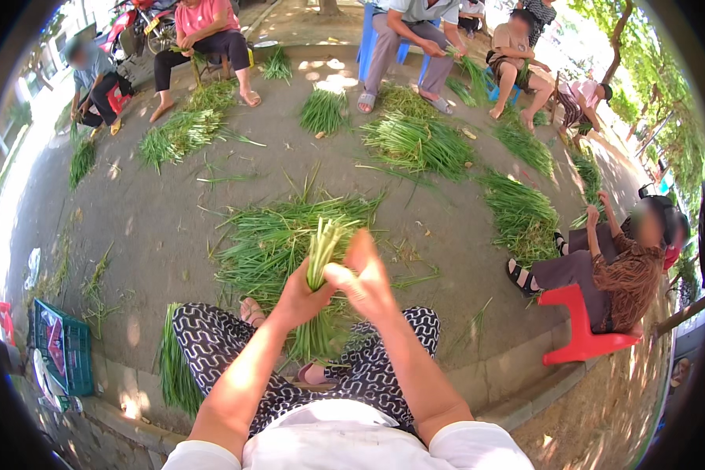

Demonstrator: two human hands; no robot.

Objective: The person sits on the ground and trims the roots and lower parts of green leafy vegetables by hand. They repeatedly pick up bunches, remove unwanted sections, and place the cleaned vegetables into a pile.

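Note:
My left hand (303, 299) is closed around an upright bunch of green stalks that look like garlic chives (324, 249). Their pale ends point up and away from me, and the leaves hang down between my knees. Right beside the bunch is my right hand (361, 288), blurred, its fingers stretched upward and its thumb close to the stalks. Whether the thumb touches them cannot be told. On the ground beyond both hands lies a loose, tangled heap of the same greens (258, 247). Another bundle of greens (176, 364) rests beside my left leg.
A green plastic crate (79, 352) with things in it stands at left. At right a person (628, 264) sits by a red plastic chair (581, 329), near a heap of greens (520, 217). Several seated people handle greens across the pavement, with more piles (417, 141) before them.

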